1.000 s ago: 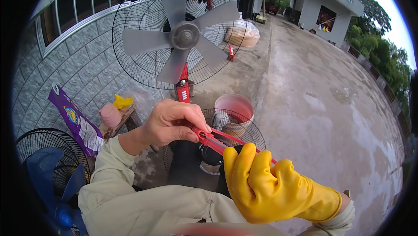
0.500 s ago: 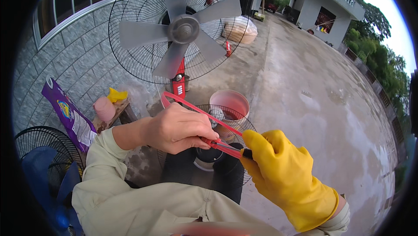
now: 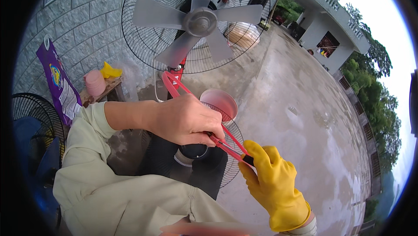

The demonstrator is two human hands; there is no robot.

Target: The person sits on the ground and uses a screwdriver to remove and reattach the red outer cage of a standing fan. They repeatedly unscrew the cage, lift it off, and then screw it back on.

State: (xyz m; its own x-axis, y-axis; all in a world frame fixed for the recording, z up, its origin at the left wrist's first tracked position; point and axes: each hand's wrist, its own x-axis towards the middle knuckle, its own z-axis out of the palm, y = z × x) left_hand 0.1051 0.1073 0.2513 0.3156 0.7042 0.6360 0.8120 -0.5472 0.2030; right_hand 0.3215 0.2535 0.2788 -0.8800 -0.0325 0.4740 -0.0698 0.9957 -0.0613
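Red band (image 3: 169, 82) pinched in bare left fingers (image 3: 211, 127), gloved right fingers (image 3: 257, 155) closed on black piece (image 3: 248, 160)

soft daylight, fisheye-bent edges

Grey-bladed fan (image 3: 201, 21): upper blade cropped by top edge. Blue fan (image 3: 47, 157): left side lost in dark rim. Red looped band (image 3: 170, 86): partly hidden behind left hand (image 3: 187, 120).

A grey tiled wall (image 3: 102, 18) borders concrete ground (image 3: 313, 109) (patchily damp).
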